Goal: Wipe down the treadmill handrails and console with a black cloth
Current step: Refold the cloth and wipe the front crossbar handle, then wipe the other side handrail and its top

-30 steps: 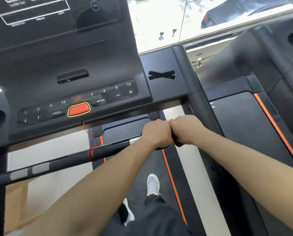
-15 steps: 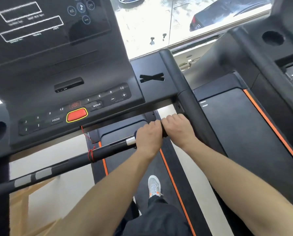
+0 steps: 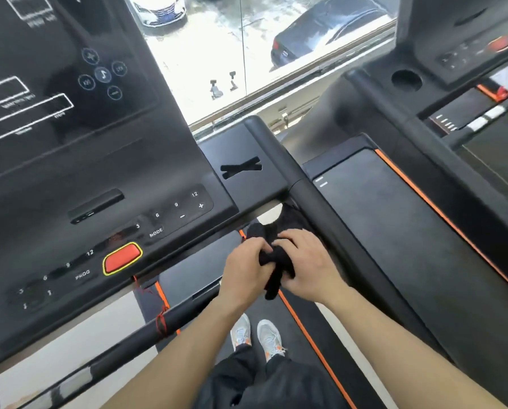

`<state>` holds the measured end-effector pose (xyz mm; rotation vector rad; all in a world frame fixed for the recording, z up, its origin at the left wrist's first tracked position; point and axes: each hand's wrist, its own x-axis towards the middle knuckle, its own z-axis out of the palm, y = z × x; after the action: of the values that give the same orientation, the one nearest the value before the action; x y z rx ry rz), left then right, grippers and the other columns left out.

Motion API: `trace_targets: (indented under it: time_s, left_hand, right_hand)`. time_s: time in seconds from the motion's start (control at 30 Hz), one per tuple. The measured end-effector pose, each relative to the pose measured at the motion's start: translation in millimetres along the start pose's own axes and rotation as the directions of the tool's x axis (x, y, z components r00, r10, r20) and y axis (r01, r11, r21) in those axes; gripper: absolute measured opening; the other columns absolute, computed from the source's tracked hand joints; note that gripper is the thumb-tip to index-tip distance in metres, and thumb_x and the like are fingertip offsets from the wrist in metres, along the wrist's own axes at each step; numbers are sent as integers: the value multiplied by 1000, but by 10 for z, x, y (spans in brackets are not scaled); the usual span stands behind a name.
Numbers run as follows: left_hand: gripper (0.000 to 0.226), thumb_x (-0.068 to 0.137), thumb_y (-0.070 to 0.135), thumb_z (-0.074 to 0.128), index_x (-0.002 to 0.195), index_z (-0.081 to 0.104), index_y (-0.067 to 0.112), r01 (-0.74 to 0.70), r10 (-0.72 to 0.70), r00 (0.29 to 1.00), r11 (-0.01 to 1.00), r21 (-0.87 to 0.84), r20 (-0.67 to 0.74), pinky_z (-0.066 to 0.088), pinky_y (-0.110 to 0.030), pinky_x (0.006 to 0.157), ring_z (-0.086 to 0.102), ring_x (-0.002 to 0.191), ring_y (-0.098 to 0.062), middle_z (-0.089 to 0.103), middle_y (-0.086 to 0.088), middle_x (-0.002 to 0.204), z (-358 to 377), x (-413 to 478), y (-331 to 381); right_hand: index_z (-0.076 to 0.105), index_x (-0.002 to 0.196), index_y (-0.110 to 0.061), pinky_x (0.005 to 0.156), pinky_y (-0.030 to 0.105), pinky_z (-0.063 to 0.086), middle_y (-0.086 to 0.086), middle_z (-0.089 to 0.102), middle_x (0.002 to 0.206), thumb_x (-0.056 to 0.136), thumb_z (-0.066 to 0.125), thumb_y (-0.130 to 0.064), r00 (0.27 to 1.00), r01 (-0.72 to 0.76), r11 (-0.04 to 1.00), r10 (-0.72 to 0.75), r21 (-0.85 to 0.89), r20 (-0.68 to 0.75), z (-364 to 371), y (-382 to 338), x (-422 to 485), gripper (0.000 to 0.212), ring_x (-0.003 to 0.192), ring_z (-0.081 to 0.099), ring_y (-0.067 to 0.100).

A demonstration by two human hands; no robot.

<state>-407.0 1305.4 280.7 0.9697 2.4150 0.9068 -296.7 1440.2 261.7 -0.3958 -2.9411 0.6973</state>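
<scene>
A black cloth [image 3: 276, 262] is bunched between both my hands, just below the console's right corner. My left hand [image 3: 245, 268] grips its left side and my right hand [image 3: 306, 262] grips its right side. Part of the cloth [image 3: 291, 219] spreads upward against the right handrail [image 3: 329, 219]. The black console [image 3: 105, 178] with its button strip and red stop button [image 3: 122, 258] fills the upper left. The front crossbar [image 3: 146, 329] runs from lower left toward my hands, its right end hidden behind my left wrist.
A red safety cord [image 3: 161, 320] is tied around the crossbar. A second treadmill [image 3: 423, 219] stands close on the right, with orange belt trim. My feet in grey shoes [image 3: 255, 335] stand on the belt. A window with parked cars lies ahead.
My hands have come off the crossbar and lifted toward the right handrail, and the cloth now shows between them. The view has tilted up and to the right.
</scene>
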Motion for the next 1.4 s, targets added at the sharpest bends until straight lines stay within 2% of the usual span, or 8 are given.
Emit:
trace_targets:
  time_s: [0.07, 0.2, 0.47, 0.7, 0.87, 1.1, 1.23, 1.4]
  left_hand:
    - [19, 70, 11, 69, 76, 57, 25, 73, -64, 995, 990, -123, 72, 38, -14, 62, 56, 72, -6, 60, 13, 73, -128, 27, 145]
    - [12, 66, 15, 64, 77, 64, 20, 225, -123, 957, 889, -399, 264, 52, -31, 60, 66, 69, -21, 69, -2, 73, -426, 103, 402]
    - [47, 76, 12, 66, 124, 66, 9, 421, 74, 830, 567, -708, 553, 53, -49, 98, 66, 114, -36, 70, -20, 118, -679, 329, 582]
    - [55, 66, 29, 75, 117, 67, 12, 448, 83, 783, 613, -651, 617, 52, -51, 92, 66, 105, -40, 70, -20, 113, -472, 190, 863]
    - [38, 85, 40, 58, 98, 77, 10, 620, 70, 752, 264, -739, 655, 48, -42, 92, 66, 105, -32, 71, -17, 113, -417, 45, 1023]
    - [26, 86, 2, 69, 75, 56, 21, 199, -82, 977, 679, -707, 196, 43, -26, 63, 54, 67, -16, 59, -2, 74, -573, 287, 1048]
    - [28, 87, 3, 68, 89, 62, 30, 162, -230, 971, 838, -521, -68, 50, -26, 59, 63, 74, -15, 68, 0, 101, -609, 493, 1099]
    - [42, 88, 15, 61, 128, 62, 25, 227, -266, 930, 958, -176, -252, 47, -29, 99, 57, 115, -14, 51, -1, 134, -109, 708, 1121]
  right_hand:
    - [59, 125, -21, 107, 29, 37, -5, 55, 129, 61, 63, -21, 987, -161, 954, 149, 254, 66, -121, -106, -45, 64, 122, 49, 16]
    - [65, 115, -23, 99, 29, 46, -2, 63, 121, 66, 47, -11, 819, -415, 436, 561, 799, 119, -389, -180, -24, 53, 115, 58, 10]
    - [67, 100, -2, 82, 39, 47, 9, 66, 86, 92, 59, -37, 607, -593, -12, 650, 805, 457, -704, -252, -134, 37, 83, 62, 24]
    - [59, 83, -6, 64, 37, 44, 16, 53, 81, 68, 63, -22, 625, -319, -62, 736, 946, 260, -1097, -181, -129, 23, 78, 53, 31]
    - [60, 79, -9, 71, 37, 46, 9, 59, 75, 65, 63, -22, 730, -246, -134, 626, 960, 275, -1474, -71, 14, 19, 73, 58, 24]
    - [57, 110, 2, 83, 39, 49, 23, 55, 105, 73, 59, -18, 906, -294, -92, 289, 951, 308, -2127, 302, 278, 43, 92, 56, 34]
    - [67, 116, 0, 82, 40, 49, 21, 64, 107, 84, 52, -7, 817, -486, 144, 426, 862, 389, -2149, 672, 500, 35, 95, 61, 33]
    - [71, 98, -15, 80, 40, 56, 18, 71, 100, 86, 56, -6, 649, -677, 178, 603, 714, 465, -1701, 1007, 545, 22, 86, 67, 31]
